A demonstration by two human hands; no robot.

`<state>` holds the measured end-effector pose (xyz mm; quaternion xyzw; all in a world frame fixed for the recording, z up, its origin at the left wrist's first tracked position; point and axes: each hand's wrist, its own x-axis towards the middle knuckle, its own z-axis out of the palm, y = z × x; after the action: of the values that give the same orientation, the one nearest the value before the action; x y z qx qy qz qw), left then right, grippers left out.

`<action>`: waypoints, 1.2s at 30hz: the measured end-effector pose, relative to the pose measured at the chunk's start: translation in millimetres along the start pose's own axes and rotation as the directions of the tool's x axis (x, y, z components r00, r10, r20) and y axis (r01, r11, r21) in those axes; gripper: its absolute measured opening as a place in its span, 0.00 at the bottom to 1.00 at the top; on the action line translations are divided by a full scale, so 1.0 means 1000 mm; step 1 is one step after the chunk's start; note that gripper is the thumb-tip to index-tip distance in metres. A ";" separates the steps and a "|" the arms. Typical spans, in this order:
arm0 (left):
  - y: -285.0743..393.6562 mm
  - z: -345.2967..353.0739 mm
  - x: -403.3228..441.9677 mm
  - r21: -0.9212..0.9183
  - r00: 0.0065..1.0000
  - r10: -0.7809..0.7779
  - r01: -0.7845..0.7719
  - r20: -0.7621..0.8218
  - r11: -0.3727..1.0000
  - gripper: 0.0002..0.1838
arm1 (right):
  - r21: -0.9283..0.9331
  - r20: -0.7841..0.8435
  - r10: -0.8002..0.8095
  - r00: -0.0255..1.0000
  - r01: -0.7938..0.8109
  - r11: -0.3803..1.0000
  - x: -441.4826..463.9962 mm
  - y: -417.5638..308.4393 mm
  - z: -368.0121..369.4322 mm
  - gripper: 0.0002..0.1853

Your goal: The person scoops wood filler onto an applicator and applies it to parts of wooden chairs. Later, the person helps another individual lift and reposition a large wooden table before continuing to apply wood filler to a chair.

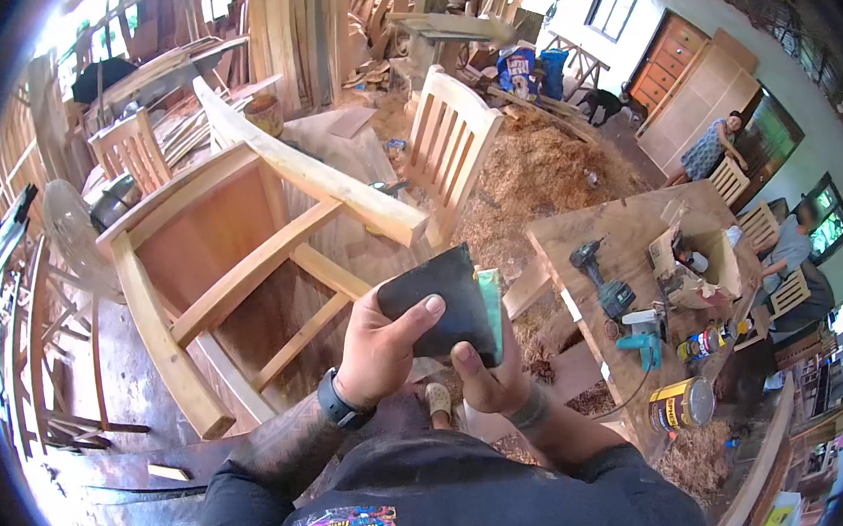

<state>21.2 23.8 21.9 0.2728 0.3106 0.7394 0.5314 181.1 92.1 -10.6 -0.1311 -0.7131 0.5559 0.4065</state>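
My left hand [374,349] grips a dark, flat rectangular sheet of sandpaper [444,300], its thumb lying across the face. Closed on the lower right part of the same piece is my right hand [493,380], thumb up at its bottom edge. A green layer [490,307] shows along the sheet's right side; how it joins the dark part I cannot tell. Just beyond my hands, an unpainted wooden chair [255,260] lies tipped over with its seat underside and legs toward me. My hands are apart from it.
At right a wooden table [562,243] bears a cordless drill [600,275], a teal power tool [642,342], a cardboard box [701,282] and a can [681,404]. Sawdust [543,176] is heaped behind a slatted chair back [453,148]. Two people sit far right.
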 end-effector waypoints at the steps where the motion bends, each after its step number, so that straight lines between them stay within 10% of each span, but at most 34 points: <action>1: 0.002 -0.001 0.003 0.027 1.000 -0.007 0.006 0.029 1.000 0.12 | -0.073 0.004 -0.010 1.000 0.010 0.997 0.003 -0.001 -0.003 0.36; 12: 0.011 -0.013 0.010 0.353 0.997 0.078 -0.073 0.000 0.933 0.11 | -0.653 0.277 0.298 0.914 -0.049 0.756 0.014 -0.024 -0.051 0.20; 15: -0.002 -0.028 0.015 0.630 0.986 0.167 -0.129 -0.001 0.766 0.15 | -0.743 0.043 -0.082 0.996 0.086 0.663 0.008 -0.023 -0.063 0.15; 19: -0.018 0.001 0.009 0.877 0.978 0.017 -0.194 0.208 0.439 0.18 | -0.867 0.134 -0.253 0.958 0.236 0.438 -0.004 0.009 -0.057 0.18; 23: -0.047 0.001 0.021 0.846 0.965 -0.093 -0.165 0.244 0.507 0.16 | -0.819 -0.340 -0.274 0.900 -0.140 0.557 0.020 0.041 -0.159 0.13; 24: -0.072 -0.035 0.031 0.788 0.948 0.085 -0.302 0.306 0.537 0.15 | -0.809 -0.408 -0.305 0.860 -0.186 0.557 0.016 0.034 -0.171 0.13; 25: -0.060 -0.035 0.033 0.829 0.986 -0.091 -0.068 0.142 0.556 0.14 | -0.798 -0.453 -0.341 0.824 -0.204 0.567 0.021 0.030 -0.180 0.12; 26: -0.067 -0.065 0.032 0.710 0.985 -0.150 0.042 0.090 0.703 0.14 | -0.756 -0.469 -0.318 0.824 -0.189 0.626 0.006 0.034 -0.175 0.14; 29: -0.063 -0.039 0.032 0.144 0.938 -0.346 0.340 0.020 0.929 0.13 | 0.125 -0.187 0.559 0.808 -0.545 0.829 -0.021 -0.002 -0.151 0.19; 33: -0.085 -0.056 0.020 -0.138 0.862 -0.506 0.498 -0.035 0.856 0.10 | 0.353 -0.021 0.609 0.793 -0.564 0.747 -0.059 0.102 -0.095 0.22; 35: -0.107 -0.090 0.021 -0.008 0.896 -0.412 0.419 0.168 0.908 0.10 | 0.177 -0.141 0.594 0.792 -0.570 0.803 -0.073 0.129 -0.074 0.24; 36: -0.110 -0.090 0.017 0.085 0.916 -0.397 0.391 0.060 0.916 0.11 | 0.555 -0.092 0.617 0.781 -0.474 0.683 -0.074 0.107 -0.070 0.19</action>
<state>18.3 52.0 -118.5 0.2515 0.3649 0.5946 0.6708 250.3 130.0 -135.0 -0.3039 -0.4068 0.7943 0.3336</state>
